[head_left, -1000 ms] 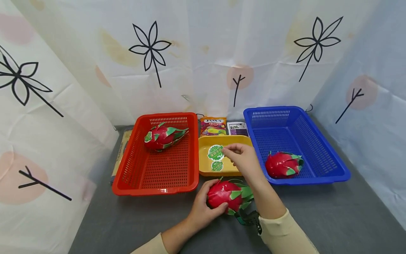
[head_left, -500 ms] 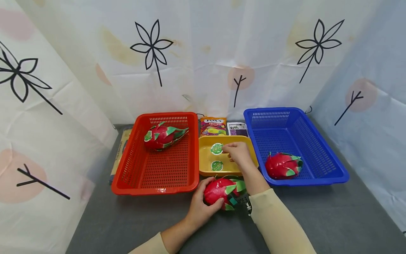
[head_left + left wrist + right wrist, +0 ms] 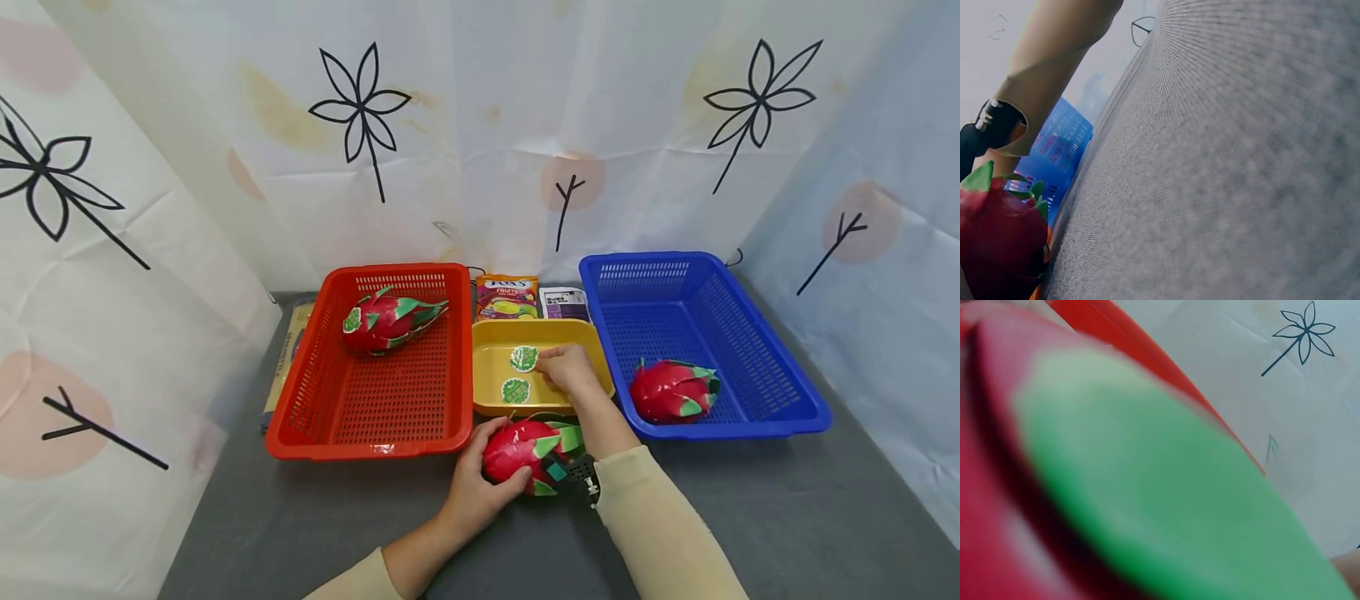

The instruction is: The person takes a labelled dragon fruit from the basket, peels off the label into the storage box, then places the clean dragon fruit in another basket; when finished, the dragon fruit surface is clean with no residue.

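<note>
My left hand (image 3: pixel 476 483) holds a red dragon fruit (image 3: pixel 517 450) with green leaf tips on the dark table, thumb in front and fingers behind. Over the yellow tray (image 3: pixel 491 333), my right hand (image 3: pixel 567 367) pinches the right edge of a round green-and-white sticker (image 3: pixel 523 358). A second, similar sticker (image 3: pixel 515 390) lies just in front of it in the tray. In the left wrist view the held dragon fruit (image 3: pixel 1004 237) fills the lower left corner. A blurred green leaf (image 3: pixel 1147 475) of a dragon fruit covers most of the right wrist view.
A red basket (image 3: pixel 367 451) on the left contains a dragon fruit (image 3: pixel 390 323) bearing a green sticker. In the blue basket (image 3: pixel 645 292) on the right lies another dragon fruit (image 3: pixel 671 392). Behind the tray are a candy bag (image 3: pixel 506 297) and a white-and-purple packet (image 3: pixel 564 303).
My right hand has lowered the pinched sticker toward the tray, then shifted it slightly right. My left hand and its dragon fruit have moved slightly left.
</note>
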Action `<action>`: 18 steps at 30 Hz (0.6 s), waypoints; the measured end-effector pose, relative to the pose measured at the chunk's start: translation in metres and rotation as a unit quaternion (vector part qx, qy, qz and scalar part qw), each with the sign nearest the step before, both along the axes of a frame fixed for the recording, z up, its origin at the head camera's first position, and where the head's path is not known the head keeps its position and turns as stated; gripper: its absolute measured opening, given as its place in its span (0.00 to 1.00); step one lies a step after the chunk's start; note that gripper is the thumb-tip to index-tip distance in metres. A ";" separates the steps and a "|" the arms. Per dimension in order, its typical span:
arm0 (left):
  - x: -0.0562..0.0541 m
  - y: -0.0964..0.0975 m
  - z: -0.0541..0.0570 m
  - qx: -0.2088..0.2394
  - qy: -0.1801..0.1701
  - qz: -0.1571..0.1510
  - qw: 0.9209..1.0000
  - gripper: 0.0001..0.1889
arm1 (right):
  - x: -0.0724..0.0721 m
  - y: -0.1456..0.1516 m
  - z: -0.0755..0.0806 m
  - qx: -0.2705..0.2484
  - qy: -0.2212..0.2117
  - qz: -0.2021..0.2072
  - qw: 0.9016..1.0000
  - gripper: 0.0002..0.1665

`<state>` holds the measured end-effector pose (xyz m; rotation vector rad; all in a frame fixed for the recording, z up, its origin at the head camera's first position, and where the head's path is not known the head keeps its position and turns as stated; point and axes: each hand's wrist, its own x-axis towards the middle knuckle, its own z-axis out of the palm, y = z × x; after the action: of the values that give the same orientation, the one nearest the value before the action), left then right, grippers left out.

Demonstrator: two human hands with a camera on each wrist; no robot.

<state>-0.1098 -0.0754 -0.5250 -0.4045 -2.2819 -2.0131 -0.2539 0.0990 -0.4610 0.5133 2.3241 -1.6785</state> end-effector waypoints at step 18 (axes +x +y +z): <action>0.001 0.001 -0.002 -0.021 0.016 0.000 1.000 0.38 | 0.070 0.031 0.078 0.023 0.150 0.140 0.978 0.27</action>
<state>-0.1089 -0.0746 -0.5274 -0.4367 -2.3083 -1.9487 -0.1842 0.1299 -0.3827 -0.0708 2.5012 -1.6613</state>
